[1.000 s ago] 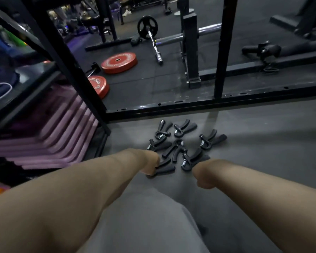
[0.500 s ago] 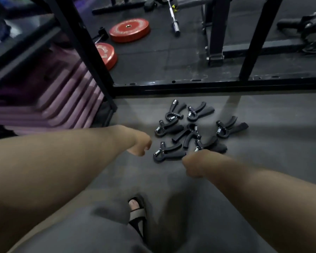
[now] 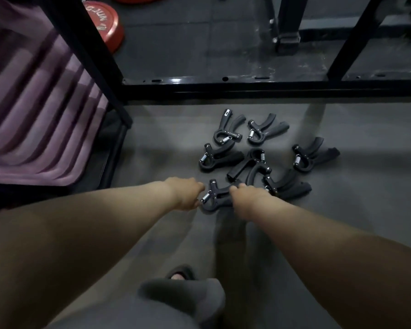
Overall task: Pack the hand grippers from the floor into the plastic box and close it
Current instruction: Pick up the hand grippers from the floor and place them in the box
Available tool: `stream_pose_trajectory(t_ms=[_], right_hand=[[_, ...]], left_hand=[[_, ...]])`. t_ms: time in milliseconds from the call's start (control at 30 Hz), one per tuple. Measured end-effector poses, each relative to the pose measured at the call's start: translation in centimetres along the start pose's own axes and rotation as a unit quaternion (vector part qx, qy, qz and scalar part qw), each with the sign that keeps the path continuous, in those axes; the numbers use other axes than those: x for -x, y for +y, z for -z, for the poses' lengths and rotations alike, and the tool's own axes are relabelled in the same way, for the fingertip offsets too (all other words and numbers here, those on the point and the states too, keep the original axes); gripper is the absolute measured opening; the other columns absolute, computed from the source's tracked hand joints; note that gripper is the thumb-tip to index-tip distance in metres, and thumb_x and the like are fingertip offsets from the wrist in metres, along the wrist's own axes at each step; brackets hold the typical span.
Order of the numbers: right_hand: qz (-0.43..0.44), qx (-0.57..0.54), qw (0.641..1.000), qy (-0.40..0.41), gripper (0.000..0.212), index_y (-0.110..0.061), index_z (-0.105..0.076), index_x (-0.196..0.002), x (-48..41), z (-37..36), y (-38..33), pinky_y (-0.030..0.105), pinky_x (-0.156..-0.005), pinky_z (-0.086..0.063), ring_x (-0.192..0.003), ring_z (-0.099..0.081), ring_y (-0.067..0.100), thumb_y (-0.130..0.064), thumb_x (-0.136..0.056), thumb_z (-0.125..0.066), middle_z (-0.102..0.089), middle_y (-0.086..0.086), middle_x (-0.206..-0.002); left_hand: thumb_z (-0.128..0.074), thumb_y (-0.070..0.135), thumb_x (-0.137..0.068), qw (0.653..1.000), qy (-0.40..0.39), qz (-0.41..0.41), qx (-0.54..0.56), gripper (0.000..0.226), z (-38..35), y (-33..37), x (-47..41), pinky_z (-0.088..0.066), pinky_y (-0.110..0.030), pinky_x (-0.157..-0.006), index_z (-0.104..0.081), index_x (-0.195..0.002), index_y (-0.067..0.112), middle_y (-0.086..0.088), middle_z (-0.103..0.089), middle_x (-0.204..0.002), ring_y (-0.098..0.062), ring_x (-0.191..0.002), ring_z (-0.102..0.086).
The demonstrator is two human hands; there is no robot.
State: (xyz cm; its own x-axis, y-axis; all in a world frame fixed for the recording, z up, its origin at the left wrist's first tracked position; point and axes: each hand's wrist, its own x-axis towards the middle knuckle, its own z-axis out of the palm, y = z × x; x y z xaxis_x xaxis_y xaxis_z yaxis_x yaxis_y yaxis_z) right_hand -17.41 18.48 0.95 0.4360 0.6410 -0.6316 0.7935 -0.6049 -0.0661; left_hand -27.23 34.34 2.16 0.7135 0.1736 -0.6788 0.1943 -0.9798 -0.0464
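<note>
A smooth grey floor (image 3: 342,233) fills the near part of the scene, with a paler patch of light across its middle. A glossy black steel bar (image 3: 247,90) runs left to right along its far edge. Beyond it lie dark rubber tiles (image 3: 188,51), scuffed in places. A black post (image 3: 88,60) slants up from the bar's left end. Left of it, purple mats (image 3: 33,129) are stacked in steps. A red weight plate (image 3: 105,27) lies far left. Two more black uprights (image 3: 288,32) stand at the far right.
</note>
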Motion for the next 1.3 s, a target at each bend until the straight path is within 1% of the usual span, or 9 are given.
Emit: stream_pose_trajectory(t_ms=[233, 433, 567, 733, 867, 967, 1033, 1200, 1300], right_hand=[[-0.02, 0.039, 0.998, 0.043, 0.045, -0.012, -0.037, -0.135, -3.2, -3.1, -0.8, 0.041, -0.103, -0.034, -0.127, -0.04, 0.033, -0.016, -0.092, -0.048, -0.044, 0.012, -0.138], [0.03, 0.111, 0.988, 0.104, 0.043, -0.01, -0.039, -0.13, -3.0, -4.7, -1.7, 0.045, -0.102, -0.03, -0.117, -0.052, 0.032, -0.014, -0.089, -0.053, -0.053, 0.012, -0.129], [0.082, 0.117, 0.986, 0.09, 0.055, -0.01, -0.033, -0.134, -1.6, -4.6, -2.6, 0.043, -0.092, -0.041, -0.111, -0.06, 0.034, -0.011, -0.086, -0.058, -0.059, 0.014, -0.123], [0.072, -0.195, 0.978, 0.033, 0.045, -0.02, -0.049, -0.107, -0.2, -1.1, -2.1, 0.034, -0.072, -0.053, -0.088, -0.065, 0.028, -0.025, -0.069, -0.073, -0.064, 0.004, -0.096], [0.023, -0.532, 0.845, -0.048, 0.022, -0.012, -0.052, -0.094, 1.7, 1.9, -1.0, 0.03, -0.053, -0.054, -0.055, -0.061, 0.02, -0.007, -0.08, -0.067, -0.064, 0.01, -0.07], [0.029, -0.588, 0.802, -0.102, 0.004, -0.005, -0.053, -0.093, 2.9, 2.2, 0.4, 0.045, -0.076, -0.057, -0.072, -0.064, 0.03, -0.005, -0.089, -0.054, -0.062, 0.02, -0.08], [0.014, -0.567, 0.819, -0.084, 0.005, -0.006, -0.055, -0.092, 3.5, 1.6, 1.3, 0.047, -0.082, -0.056, -0.077, -0.065, 0.03, -0.009, -0.089, -0.053, -0.065, 0.019, -0.087], [0.033, -0.256, 0.966, 0.01, 0.033, -0.02, -0.056, -0.114, 6.1, 0.7, 3.4, 0.029, -0.08, -0.049, -0.093, -0.06, 0.019, -0.027, -0.083, -0.062, -0.061, 0.001, -0.104], [0.067, -0.155, 0.985, 0.027, 0.025, -0.02, -0.052, -0.108, 8.4, 1.0, 4.7, 0.031, -0.079, -0.048, -0.097, -0.059, 0.023, -0.025, -0.084, -0.057, -0.058, 0.001, -0.1]], left_hand=[[-0.05, 0.044, -0.095, 0.998, -0.025, -0.037, 0.033, 0.051, -2.8, -0.6, -3.1, -0.046, -0.043, -0.098, -0.04, -0.139, 0.02, -0.007, -0.043, -0.141, -0.032, -0.124, -0.054], [-0.054, 0.039, -0.093, 0.996, -0.025, -0.046, 0.068, 0.051, -3.7, -0.4, -3.8, -0.045, -0.042, -0.1, -0.041, -0.138, 0.018, -0.008, -0.044, -0.14, -0.032, -0.125, -0.052], [-0.059, 0.036, -0.089, 0.995, -0.035, -0.055, 0.079, 0.051, -4.1, 0.0, -3.1, -0.048, -0.042, -0.096, -0.043, -0.135, 0.021, -0.007, -0.047, -0.137, -0.031, -0.122, -0.055], [-0.066, 0.034, -0.085, 0.995, -0.024, -0.031, 0.097, 0.051, -2.7, -0.4, -2.0, -0.05, -0.038, -0.091, -0.049, -0.131, 0.022, -0.008, -0.05, -0.128, -0.03, -0.115, -0.058], [-0.059, 0.017, -0.086, 0.994, 0.01, -0.035, 0.104, 0.024, -1.4, -1.0, -1.0, -0.052, -0.035, -0.081, -0.059, -0.109, 0.023, -0.004, -0.063, -0.112, -0.029, -0.103, -0.062], [-0.05, 0.006, -0.088, 0.992, 0.021, -0.06, 0.109, 0.023, -0.9, -0.7, 0.0, -0.046, -0.031, -0.074, -0.058, -0.103, 0.021, -0.003, -0.063, -0.107, -0.026, -0.097, -0.061], [-0.049, 0.005, -0.089, 0.99, -0.004, -0.07, 0.12, 0.02, -0.4, 0.4, 0.6, -0.042, -0.028, -0.069, -0.056, -0.102, 0.019, -0.004, -0.064, -0.099, -0.025, -0.09, -0.061], [-0.045, -0.005, -0.089, 0.979, -0.054, -0.082, 0.18, 0.024, 1.6, 4.0, 1.0, -0.053, -0.026, -0.056, -0.05, -0.087, 0.018, -0.007, -0.06, -0.087, -0.018, -0.062, -0.064], [-0.052, -0.002, -0.091, 0.982, -0.085, -0.095, 0.141, 0.017, 4.8, 6.1, 2.0, -0.049, -0.012, -0.05, -0.051, -0.101, 0.012, -0.008, -0.059, -0.089, -0.017, -0.065, -0.066]])
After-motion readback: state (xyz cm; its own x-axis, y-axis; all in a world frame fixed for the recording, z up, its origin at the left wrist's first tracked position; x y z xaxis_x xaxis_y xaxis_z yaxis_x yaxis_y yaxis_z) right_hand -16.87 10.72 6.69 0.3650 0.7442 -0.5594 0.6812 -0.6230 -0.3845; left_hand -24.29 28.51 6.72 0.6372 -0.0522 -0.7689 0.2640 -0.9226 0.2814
